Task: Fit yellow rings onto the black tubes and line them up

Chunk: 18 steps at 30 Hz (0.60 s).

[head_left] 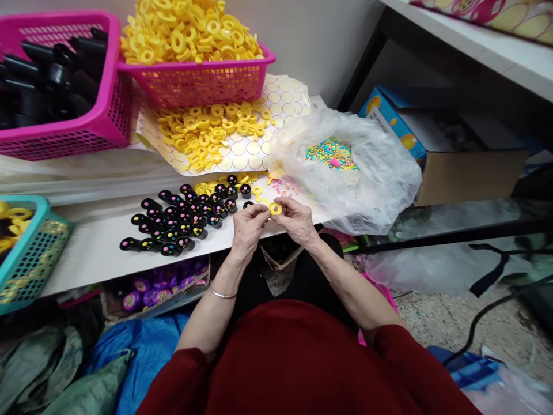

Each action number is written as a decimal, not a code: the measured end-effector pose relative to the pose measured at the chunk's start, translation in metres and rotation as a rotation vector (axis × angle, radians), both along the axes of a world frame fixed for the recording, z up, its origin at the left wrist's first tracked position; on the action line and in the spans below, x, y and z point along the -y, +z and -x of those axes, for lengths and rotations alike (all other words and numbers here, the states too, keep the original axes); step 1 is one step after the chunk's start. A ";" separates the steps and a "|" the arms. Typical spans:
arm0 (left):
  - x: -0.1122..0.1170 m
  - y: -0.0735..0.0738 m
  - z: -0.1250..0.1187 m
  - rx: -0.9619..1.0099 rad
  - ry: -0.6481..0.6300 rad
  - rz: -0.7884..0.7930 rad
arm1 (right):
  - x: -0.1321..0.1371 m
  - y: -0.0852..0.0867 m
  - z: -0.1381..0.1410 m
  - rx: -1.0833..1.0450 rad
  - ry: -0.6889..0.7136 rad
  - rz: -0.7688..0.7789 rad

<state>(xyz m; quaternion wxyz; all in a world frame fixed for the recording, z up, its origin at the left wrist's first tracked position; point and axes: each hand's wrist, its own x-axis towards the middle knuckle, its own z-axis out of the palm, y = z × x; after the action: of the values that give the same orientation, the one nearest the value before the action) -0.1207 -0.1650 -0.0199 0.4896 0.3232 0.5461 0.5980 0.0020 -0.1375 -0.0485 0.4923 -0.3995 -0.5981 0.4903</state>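
Between my two hands, at the table's front edge, is a small yellow plastic ring piece (275, 208). My left hand (250, 226) pinches its left side with thumb and forefinger. On its other side, my right hand (297, 221) has its fingers closed on the same piece. Left of my hands stand many black cylinders (173, 216) in rough rows, with pink, yellow and blue beads showing in their tops. Just beyond my fingers lie another yellow ring piece (257, 191) and a scatter of pink beads (283, 187).
Yellow pieces are heaped on a printed sheet (287, 95) and in a pink basket (194, 80). Another pink basket (110, 86) holds black tubes. A plastic bag (380, 173) of colored beads lies right, beside a cardboard box (470, 176). A teal basket (47, 253) stands left.
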 end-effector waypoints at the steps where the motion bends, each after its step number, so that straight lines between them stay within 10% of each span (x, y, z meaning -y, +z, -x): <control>1: 0.000 0.000 0.000 0.044 -0.006 0.025 | 0.004 0.002 0.000 0.001 0.005 -0.015; 11: 0.007 -0.008 0.001 0.229 -0.026 0.101 | 0.017 0.018 -0.005 0.162 0.054 -0.242; 18: 0.008 -0.013 0.000 0.236 -0.060 0.071 | 0.017 0.013 -0.010 -0.059 0.113 0.044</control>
<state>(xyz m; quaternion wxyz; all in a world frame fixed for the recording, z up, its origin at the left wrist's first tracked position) -0.1206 -0.1734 -0.0328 0.5791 0.2493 0.4957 0.5973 0.0119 -0.1542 -0.0352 0.4722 -0.3612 -0.5941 0.5418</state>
